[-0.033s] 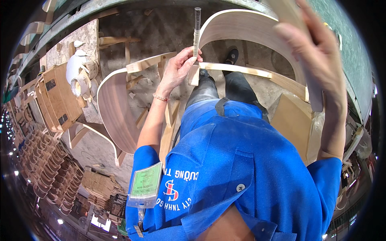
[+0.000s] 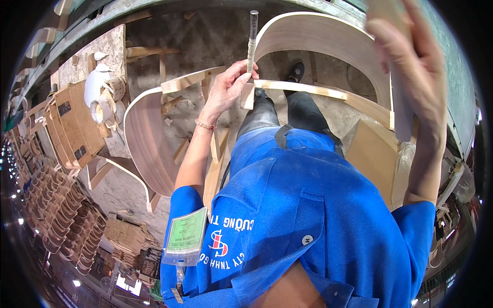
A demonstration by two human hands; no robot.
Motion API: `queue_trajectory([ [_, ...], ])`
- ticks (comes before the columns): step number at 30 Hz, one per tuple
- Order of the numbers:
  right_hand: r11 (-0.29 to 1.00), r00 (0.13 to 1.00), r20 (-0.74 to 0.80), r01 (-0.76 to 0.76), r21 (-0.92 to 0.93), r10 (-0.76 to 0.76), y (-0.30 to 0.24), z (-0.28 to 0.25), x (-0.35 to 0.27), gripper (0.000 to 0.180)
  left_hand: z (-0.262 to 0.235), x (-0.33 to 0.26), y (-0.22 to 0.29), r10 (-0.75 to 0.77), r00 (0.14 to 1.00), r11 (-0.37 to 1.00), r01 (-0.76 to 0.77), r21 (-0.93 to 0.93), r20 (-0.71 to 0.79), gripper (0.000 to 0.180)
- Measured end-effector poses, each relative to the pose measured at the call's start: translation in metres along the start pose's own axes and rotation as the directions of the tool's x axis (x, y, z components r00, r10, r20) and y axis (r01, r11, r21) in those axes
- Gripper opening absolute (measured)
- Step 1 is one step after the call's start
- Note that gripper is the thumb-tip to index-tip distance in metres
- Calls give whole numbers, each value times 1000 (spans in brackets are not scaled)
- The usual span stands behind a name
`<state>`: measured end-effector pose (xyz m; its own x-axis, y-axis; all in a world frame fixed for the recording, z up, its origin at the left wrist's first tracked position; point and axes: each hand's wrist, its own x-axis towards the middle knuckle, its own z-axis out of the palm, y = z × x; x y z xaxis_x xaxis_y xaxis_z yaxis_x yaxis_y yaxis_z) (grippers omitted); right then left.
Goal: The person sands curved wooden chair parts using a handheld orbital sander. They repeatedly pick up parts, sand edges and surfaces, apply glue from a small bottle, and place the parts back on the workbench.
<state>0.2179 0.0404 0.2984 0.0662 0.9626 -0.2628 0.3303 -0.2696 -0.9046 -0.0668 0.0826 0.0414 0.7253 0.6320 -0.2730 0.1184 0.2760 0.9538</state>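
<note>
My left hand (image 2: 231,85) pinches the lower end of an upright, tape-wrapped rod with a dark metal top (image 2: 252,46). The rod stands over the end block (image 2: 247,96) of a curved wooden furniture frame (image 2: 308,31), where a straight rail (image 2: 303,88) meets it. My right hand (image 2: 417,66) is raised at the far right, smeared by motion, its fingers around a long pale piece (image 2: 404,126) with a rounded lower end. Its blurred upper part is cut off by the picture's top, so its exact kind cannot be made out.
Another curved wooden frame (image 2: 149,138) stands on the left. Beyond it are a brown carton (image 2: 77,123) and a white container with a round opening (image 2: 100,105). Many curved wooden parts (image 2: 61,210) are stacked at the lower left. A greenish surface (image 2: 459,77) borders the right, near a cardboard box (image 2: 372,154).
My right hand and the pale piece have shifted a little to the right. The left hand and the rod hold nearly the same place.
</note>
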Motion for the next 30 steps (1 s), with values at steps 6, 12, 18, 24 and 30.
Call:
queue_trajectory([
  [6,777,983,135,184,-602,-128,55,24,-13,54,1,1,-2,9,1000,999,-9,34,12,25],
  [12,980,984,-164,39,-197,-72,37,24,-15,65,5,-3,-4,6,999,998,-9,-66,-39,24],
  [18,926,885,-333,225,-304,-325,29,27,-7,79,3,1,-1,-21,1000,999,20,-46,-13,26],
  [24,990,936,-321,136,-41,-142,38,-5,-21,80,-38,-2,22,-205,972,979,203,30,114,27],
  [30,998,934,-352,48,-40,-59,38,-5,-45,87,-40,-16,35,-137,975,990,140,5,-175,25],
])
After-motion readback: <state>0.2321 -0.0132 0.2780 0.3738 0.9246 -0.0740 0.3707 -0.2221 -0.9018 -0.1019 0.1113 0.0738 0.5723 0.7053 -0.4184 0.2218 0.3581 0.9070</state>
